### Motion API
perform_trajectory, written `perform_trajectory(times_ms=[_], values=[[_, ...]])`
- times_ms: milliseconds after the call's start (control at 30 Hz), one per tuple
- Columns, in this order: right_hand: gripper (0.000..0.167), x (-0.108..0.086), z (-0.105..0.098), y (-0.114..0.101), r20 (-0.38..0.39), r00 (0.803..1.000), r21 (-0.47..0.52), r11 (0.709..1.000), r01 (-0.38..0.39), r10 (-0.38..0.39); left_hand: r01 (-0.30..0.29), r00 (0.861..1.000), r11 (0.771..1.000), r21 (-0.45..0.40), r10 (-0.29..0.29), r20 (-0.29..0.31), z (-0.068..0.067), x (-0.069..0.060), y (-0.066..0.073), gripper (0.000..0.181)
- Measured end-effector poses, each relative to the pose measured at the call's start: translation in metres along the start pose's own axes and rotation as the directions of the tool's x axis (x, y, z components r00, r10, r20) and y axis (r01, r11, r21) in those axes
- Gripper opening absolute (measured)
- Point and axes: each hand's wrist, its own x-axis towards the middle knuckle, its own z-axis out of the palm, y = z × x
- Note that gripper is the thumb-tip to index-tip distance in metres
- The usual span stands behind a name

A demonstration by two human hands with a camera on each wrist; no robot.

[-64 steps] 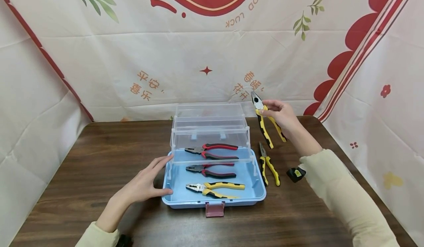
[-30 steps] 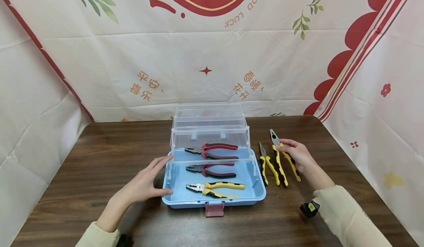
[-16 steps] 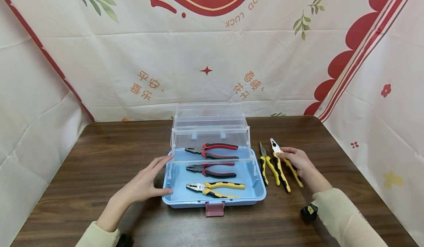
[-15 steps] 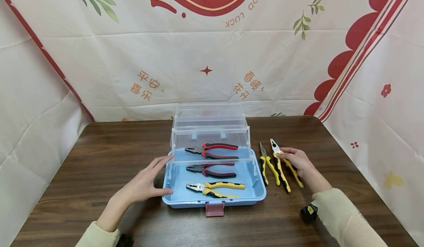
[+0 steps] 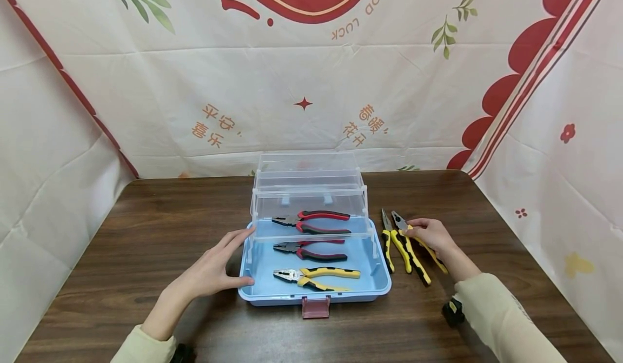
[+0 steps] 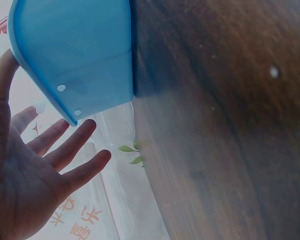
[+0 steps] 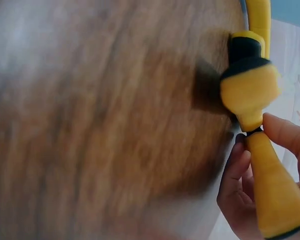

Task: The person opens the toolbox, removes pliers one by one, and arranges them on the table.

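My right hand (image 5: 435, 236) pinches yellow-and-black combination pliers (image 5: 415, 257) between thumb and fingers, low at the table just right of the toolbox. In the right wrist view their yellow handle (image 7: 275, 190) passes between thumb and fingers. Yellow long-nose pliers (image 5: 400, 250) lie between these and the box. At the left side of the blue toolbox (image 5: 272, 300), my left hand (image 5: 209, 274) touches the rim with thumb and fingertip, its fingers fairly straight. Inside the box are yellow-and-black pliers (image 5: 331, 272), red-and-black pliers (image 5: 323, 256) and further red-and-black pliers (image 5: 325, 214) behind clear plastic.
Clear hinged trays and lid (image 5: 306, 182) stand raised at the back of the box. A reddish latch (image 5: 315, 308) hangs at its front. The wooden table (image 5: 185, 206) ends at a printed cloth backdrop (image 5: 272, 92).
My right hand has brought the combination pliers down from the air to the table, then slid their head left toward the long-nose pliers. The left hand stays put.
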Motion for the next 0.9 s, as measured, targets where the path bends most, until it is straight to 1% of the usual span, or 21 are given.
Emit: perform_trajectory(times_ms=[100, 267, 467, 633, 767, 900], values=[[0.048, -0.001, -0.001, -0.001, -0.010, 1.000, -0.054, 0.998, 0.017, -0.017, 0.001, 1.000, 1.000, 0.001, -0.001, 0.001, 0.000, 0.000, 0.000, 0.093], [0.046, -0.001, -0.004, -0.001, -0.031, 0.999, -0.119, 0.993, 0.015, -0.019, 0.007, 1.000, 1.000, -0.003, -0.007, 0.000, 0.000, 0.000, 0.000, 0.093], [0.044, 0.002, -0.007, 0.002, -0.031, 0.998, -0.164, 0.985, 0.046, -0.051, 0.009, 1.000, 1.000, -0.004, -0.009, 0.001, 0.000, 0.000, 0.001, 0.093], [0.039, 0.001, -0.009, 0.004, -0.036, 0.995, -0.169, 0.982, 0.086, -0.094, 0.005, 1.000, 1.000, 0.006, -0.005, -0.002, -0.001, 0.000, 0.001, 0.093], [0.038, -0.001, -0.010, 0.003, -0.036, 0.994, -0.163, 0.982, 0.095, -0.102, 0.004, 1.000, 1.000, 0.010, -0.004, -0.004, -0.001, 0.000, 0.001, 0.093], [0.041, -0.002, -0.015, -0.002, -0.053, 0.993, -0.110, 0.989, 0.097, -0.103, 0.003, 1.000, 1.000, 0.010, -0.003, -0.002, 0.000, 0.000, 0.001, 0.093]])
